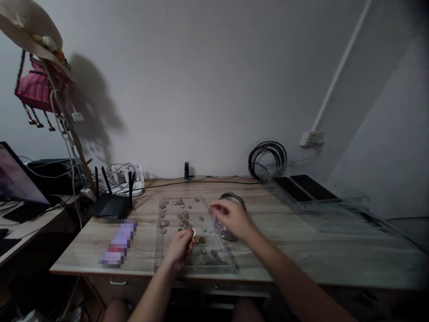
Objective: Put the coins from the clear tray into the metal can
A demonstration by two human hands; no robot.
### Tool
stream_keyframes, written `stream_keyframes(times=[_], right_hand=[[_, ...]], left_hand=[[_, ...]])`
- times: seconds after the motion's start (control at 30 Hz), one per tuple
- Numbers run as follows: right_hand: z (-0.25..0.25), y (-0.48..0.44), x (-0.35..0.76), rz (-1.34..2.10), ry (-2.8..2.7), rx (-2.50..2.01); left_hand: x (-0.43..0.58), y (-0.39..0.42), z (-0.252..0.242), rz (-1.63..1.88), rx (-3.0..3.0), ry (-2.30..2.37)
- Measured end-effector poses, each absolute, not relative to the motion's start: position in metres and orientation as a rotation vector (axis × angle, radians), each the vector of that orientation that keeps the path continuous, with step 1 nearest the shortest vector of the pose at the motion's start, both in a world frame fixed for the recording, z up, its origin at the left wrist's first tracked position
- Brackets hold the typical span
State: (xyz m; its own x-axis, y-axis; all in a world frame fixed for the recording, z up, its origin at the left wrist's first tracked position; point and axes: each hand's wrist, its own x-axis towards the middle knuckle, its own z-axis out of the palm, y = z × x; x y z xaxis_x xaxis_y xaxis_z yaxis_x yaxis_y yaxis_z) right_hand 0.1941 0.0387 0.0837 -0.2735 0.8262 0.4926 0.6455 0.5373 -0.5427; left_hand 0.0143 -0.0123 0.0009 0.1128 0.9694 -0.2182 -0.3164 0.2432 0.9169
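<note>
A clear plastic tray [160, 264] lies on the wooden desk with several coins [182, 215] scattered in it. My left hand [180, 248] hovers over the tray's near part, its fingers pinched on a small pale coin [193, 232]. My right hand [232, 218] reaches above the tray's right edge, in front of a round metal tin [231, 197]. Its fingers are curled and blurred, so anything in them is hidden.
A black router [110, 205] and a white power strip sit at the back left, a blurred purple item [118, 243] to the left of the tray. Coiled black cable [267, 158], two dark phones [304, 188] and a clear tray stand to the right. A monitor is far left.
</note>
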Motion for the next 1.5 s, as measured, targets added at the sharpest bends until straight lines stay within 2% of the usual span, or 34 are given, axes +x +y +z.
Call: stream_keyframes(times=[0.1,0.23,0.3,0.4,0.53,0.8,0.93,1.0,1.1,1.23,1.33,1.43,1.5], right_hand=[[0.048,0.016,0.152,0.705,-2.135,-1.110],[0.030,0.014,0.138,0.775,-2.018,-1.106],[0.044,0.024,0.154,0.716,-1.944,-1.108],[0.082,0.051,0.196,0.414,-1.828,-1.166],[0.112,0.086,0.249,0.095,-1.980,-1.392],[0.101,0.098,0.260,0.019,-2.083,-1.504],[0.102,0.061,0.228,-0.088,-1.972,-1.329],[0.089,0.035,0.199,0.039,-1.987,-1.239],[0.056,0.007,0.156,0.433,-2.207,-1.125],[0.033,0.007,0.137,0.574,-2.172,-1.124],[0.054,0.028,0.162,0.462,-2.046,-1.134],[0.087,0.060,0.206,0.147,-1.937,-1.213],[0.100,0.080,0.232,0.059,-1.974,-1.307]], left_hand=[[0.015,-0.013,-0.001,1.113,0.862,1.015],[0.013,-0.018,0.005,1.081,0.853,0.942],[0.011,-0.019,0.009,1.054,0.775,0.934],[0.010,-0.018,0.011,1.035,0.602,0.965],[0.011,-0.013,0.005,1.113,0.595,0.969],[0.013,-0.014,0.001,1.169,0.781,0.935],[0.012,-0.016,0.002,1.181,0.822,0.944],[0.012,-0.016,0.002,1.185,0.809,0.953],[0.012,-0.015,0.000,1.192,0.808,0.957],[0.008,-0.013,0.000,1.149,0.711,0.895],[0.002,-0.011,0.005,1.076,0.416,0.786],[-0.001,-0.010,0.007,1.181,0.149,0.716],[0.000,-0.009,0.006,1.265,0.084,0.706]])
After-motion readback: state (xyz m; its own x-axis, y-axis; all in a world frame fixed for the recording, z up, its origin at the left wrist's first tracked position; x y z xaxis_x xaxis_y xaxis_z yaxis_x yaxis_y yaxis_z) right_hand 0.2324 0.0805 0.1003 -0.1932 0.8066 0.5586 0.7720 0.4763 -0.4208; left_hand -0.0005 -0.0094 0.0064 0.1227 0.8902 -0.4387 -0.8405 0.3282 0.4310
